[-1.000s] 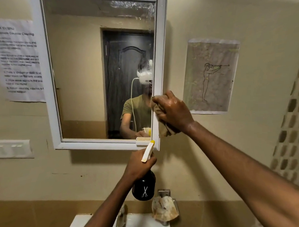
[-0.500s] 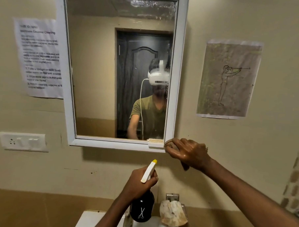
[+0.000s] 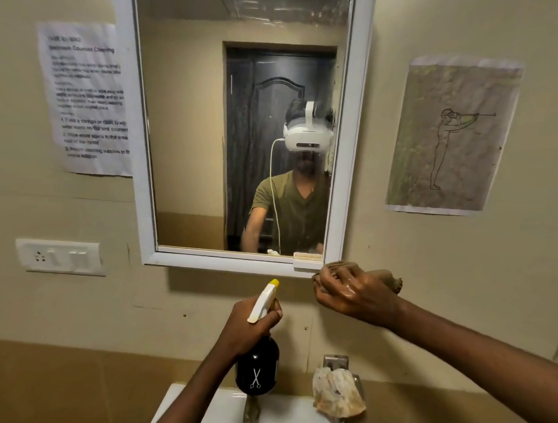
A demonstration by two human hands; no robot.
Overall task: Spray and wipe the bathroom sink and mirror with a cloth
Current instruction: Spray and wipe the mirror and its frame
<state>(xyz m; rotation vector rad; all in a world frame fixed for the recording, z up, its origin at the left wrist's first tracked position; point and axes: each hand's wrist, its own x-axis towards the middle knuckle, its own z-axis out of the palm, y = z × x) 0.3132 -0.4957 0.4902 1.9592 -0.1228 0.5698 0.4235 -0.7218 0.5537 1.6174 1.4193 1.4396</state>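
Beige wall, mirror (image 3: 243, 129) at twelve o'clock, sink (image 3: 281, 416) at six. Your left hand (image 3: 250, 328) grips the spray bottle (image 3: 257, 367); your right hand (image 3: 354, 293) bunches the cloth (image 3: 391, 278) at the frame's five-o'clock corner. The hand looks wet, so the cloth may slip and streak the glass.

The location is a small bathroom, most likely in a home or a shared residence. Indicators: a white-framed mirror (image 3: 239, 129) is mounted on a plain cream wall (image 3: 428, 281) directly above a white basin (image 3: 294, 416), of which only the rear edge is visible. A metal holder (image 3: 336, 362) fixed to the wall carries what appears to be a worn bar of soap (the shape is unclear). A printed cleaning notice (image 3: 87, 97) is taped left of the mirror, above a switch-and-socket plate (image 3: 60, 256). The mirror reflects a dark panelled door (image 3: 262, 121).
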